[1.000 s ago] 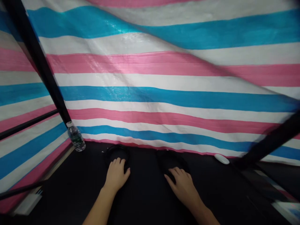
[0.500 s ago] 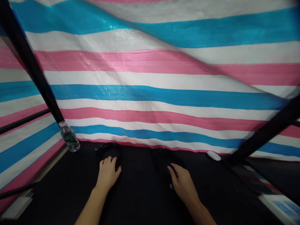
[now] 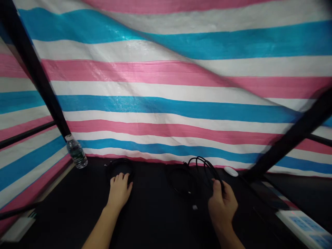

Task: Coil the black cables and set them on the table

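Note:
My right hand (image 3: 223,204) is closed around a bundle of black cable (image 3: 199,173) and holds its loops raised off the black table (image 3: 155,221); part of the cable still trails on the surface, ending in a small plug (image 3: 194,207). My left hand (image 3: 119,191) lies flat with fingers spread on a second coil of black cable (image 3: 119,167) at the back left of the table.
A clear water bottle (image 3: 75,156) stands at the back left corner beside a black frame pole (image 3: 33,72). A small white oval object (image 3: 230,171) lies at the back right. Pink, blue and white striped tarp (image 3: 171,86) walls the table. A light panel (image 3: 303,226) sits lower right.
My right hand closed on the right-hand cable coil and lifted it up and to the right. My left hand stayed on the left coil.

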Demonstrator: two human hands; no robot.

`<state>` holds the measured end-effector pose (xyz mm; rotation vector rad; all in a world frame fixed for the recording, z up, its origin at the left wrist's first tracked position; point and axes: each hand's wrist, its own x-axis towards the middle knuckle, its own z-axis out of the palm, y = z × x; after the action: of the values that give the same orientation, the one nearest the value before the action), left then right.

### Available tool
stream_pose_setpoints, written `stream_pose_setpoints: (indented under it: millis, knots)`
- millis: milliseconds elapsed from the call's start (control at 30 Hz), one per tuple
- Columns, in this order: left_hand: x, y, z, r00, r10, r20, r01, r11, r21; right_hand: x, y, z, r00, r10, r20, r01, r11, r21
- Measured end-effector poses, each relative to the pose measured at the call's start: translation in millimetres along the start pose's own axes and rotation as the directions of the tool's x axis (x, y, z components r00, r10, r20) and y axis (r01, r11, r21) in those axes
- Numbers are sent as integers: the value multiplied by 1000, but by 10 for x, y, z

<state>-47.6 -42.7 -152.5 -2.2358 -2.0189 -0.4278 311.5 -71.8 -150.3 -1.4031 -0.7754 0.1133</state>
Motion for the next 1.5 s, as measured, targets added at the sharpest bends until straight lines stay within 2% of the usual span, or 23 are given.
stream_pose_setpoints:
  millis: [133,233,433,567,633,700,800,867,933,967,1000,1033,1067,1133,1200,1267,1333,1367,1433,1500]
  knots:
    - [-5,-9,-3,1000,-15,-20,15,1000,-1,9,-26,-35,989,46,-137,-30,992,119]
    - [-12,-15,-3,999,-21,-29,21,1000,-6,30,-46,-73,980,108,-167,-60,961,271]
    - [-12,-24,19,999,-28,-42,27,999,-23,129,-175,-154,986,166,-32,-116,803,585]
    - [-2,-34,40,997,-44,-61,41,998,-54,189,-271,-224,987,147,65,-152,722,676]
    - [-2,-40,52,995,-59,-77,53,995,-81,203,-308,-258,978,142,153,-208,658,724]
    - [-4,-51,63,992,-77,-95,65,991,-121,205,-334,-280,948,164,271,-316,549,774]
    - [-5,-78,54,988,-103,-118,76,974,-213,169,-354,-267,866,215,451,-500,373,782]
    - [4,-79,22,982,-128,-138,84,953,-290,103,-360,-218,791,235,565,-612,279,740]
    - [17,-29,-22,977,-146,-153,76,917,-391,1,-362,-138,692,241,680,-721,197,664]
    - [20,25,-43,978,-165,-131,73,850,-522,-59,-362,-89,636,241,733,-772,166,614]
    - [18,99,-58,980,-178,-84,76,735,-674,-121,-362,-37,577,240,781,-817,144,559]
    - [9,191,-66,984,-175,-14,90,571,-816,-183,-359,16,516,237,823,-856,134,499]
    - [-9,297,-68,986,-149,73,124,367,-922,-243,-355,67,459,233,858,-888,136,438]
    - [-70,515,-60,980,-49,191,197,172,-965,-356,-343,163,369,230,900,-927,162,339]
    - [-152,691,-53,953,94,288,283,59,-957,-467,-326,246,317,238,918,-941,203,272]
    - [-226,788,-55,894,270,357,398,-112,-911,-588,-309,317,283,253,925,-945,240,223]
    - [-269,816,-53,839,415,353,482,-265,-835,-717,-292,380,264,276,924,-940,287,183]
    - [-275,815,-45,824,450,345,507,-311,-804,-779,-283,407,267,288,920,-934,314,172]
    - [-258,805,-17,811,456,366,544,-355,-761,-876,-267,449,307,310,900,-910,372,183]
    - [-224,798,9,805,417,421,581,-412,-702,-926,-254,472,375,322,869,-875,433,217]
